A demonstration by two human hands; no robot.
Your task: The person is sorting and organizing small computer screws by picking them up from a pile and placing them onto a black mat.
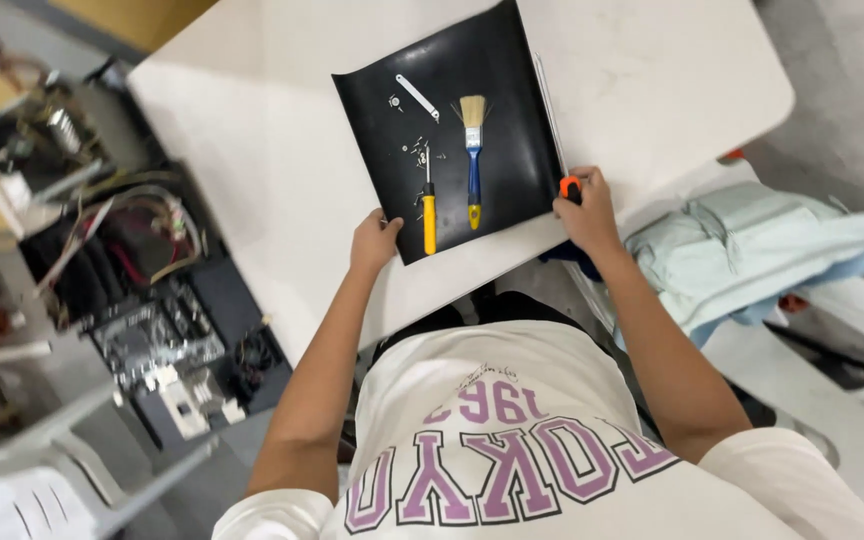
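A black mat (497,70) lies on the white table (282,150). On the mat are a yellow-handled screwdriver (429,210), a blue-and-yellow paintbrush (472,150), a small metal strip (418,97) and several tiny screws (417,152). My left hand (374,243) grips the mat's near left corner. My right hand (585,208) sits at the mat's near right corner and closes around a small orange tool (570,186).
An opened computer case with boards and cables (142,290) lies on the floor to the left. Pale folded cloth (752,250) rests on a white chair (852,330) at the right. A grey chair (42,470) stands at lower left.
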